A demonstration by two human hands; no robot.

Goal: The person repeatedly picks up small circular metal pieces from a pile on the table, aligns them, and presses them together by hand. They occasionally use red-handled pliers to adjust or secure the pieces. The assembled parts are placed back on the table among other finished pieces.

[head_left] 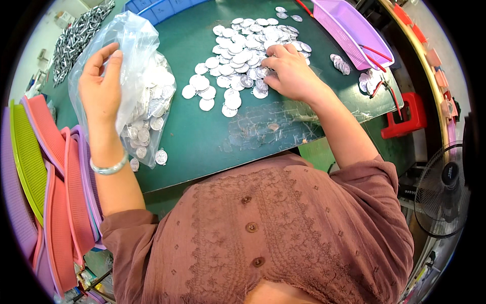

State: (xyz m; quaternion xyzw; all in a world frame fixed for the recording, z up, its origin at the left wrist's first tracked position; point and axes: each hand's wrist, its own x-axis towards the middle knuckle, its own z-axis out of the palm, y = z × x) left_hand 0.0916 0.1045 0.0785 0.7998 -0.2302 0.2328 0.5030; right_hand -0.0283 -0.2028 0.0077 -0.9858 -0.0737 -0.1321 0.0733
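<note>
A heap of round silver-coloured metal medallions (pixel 235 55), several with small loops, is spread over the green tabletop. My right hand (pixel 291 73) rests at the heap's right side, fingers bent and apart, fingertips touching the medallions; what lies under the fingers is hidden. To the left stands a clear plastic bag (pixel 134 38) with many more medallions (pixel 152 101) in its lower part. My left hand (pixel 104 83) is raised in front of the bag's left side, thumb and fingers apart, with nothing seen between them. Two loose medallions (pixel 161 156) lie beside the bag's bottom.
A purple basket (pixel 349 35) and red-handled pliers (pixel 390 93) are at the right, near small medallion groups (pixel 339 64). A blue tray (pixel 167 7) sits at the back. Metal parts (pixel 81 38) are piled far left, stacked coloured baskets (pixel 55 192) nearer. A red stool (pixel 407 116) and fan (pixel 445 187) stand right.
</note>
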